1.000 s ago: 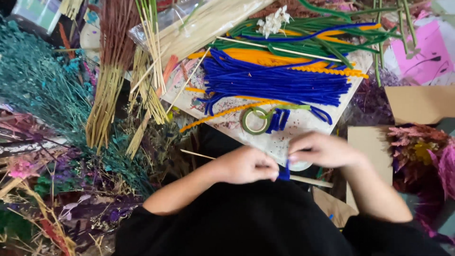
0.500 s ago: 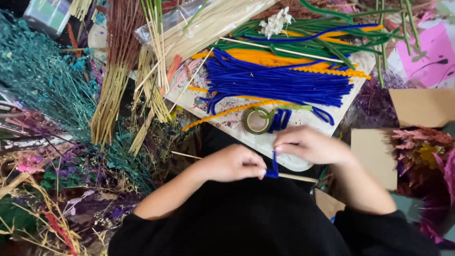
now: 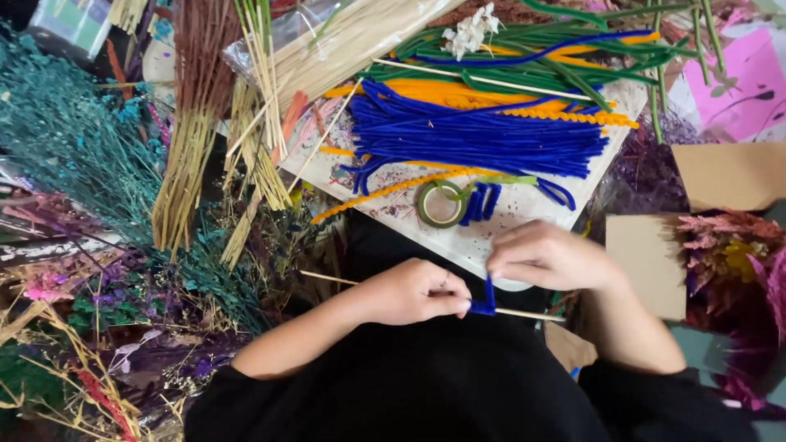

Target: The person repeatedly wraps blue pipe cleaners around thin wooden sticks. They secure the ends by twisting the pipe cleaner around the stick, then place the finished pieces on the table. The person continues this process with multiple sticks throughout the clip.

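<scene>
My left hand (image 3: 413, 292) pinches a thin wooden stick (image 3: 524, 313) that lies across my lap, its far end poking out to the left. My right hand (image 3: 547, 256) holds a blue pipe cleaner (image 3: 486, 299) that is wound around the stick between the two hands. Just beyond my hands, on a pale board (image 3: 524, 209), lie a roll of green tape (image 3: 440, 204) and a small coiled blue pipe cleaner piece (image 3: 481, 202). A big pile of blue pipe cleaners (image 3: 483, 139) lies further back, with orange ones (image 3: 458, 94) and green ones (image 3: 540, 41).
Bundles of dried straw stems (image 3: 196, 139) and teal dried foliage (image 3: 65, 139) fill the left. Purple and pink dried flowers (image 3: 737, 254) lie at the right, beside brown cardboard pieces (image 3: 725, 172) and pink paper (image 3: 749, 90). A bag of pale sticks (image 3: 360, 37) lies at the top.
Both hands have stayed over the stick; my right hand has shifted slightly left and up, working the blue pipe cleaner around the stick. The view has drifted a little.
</scene>
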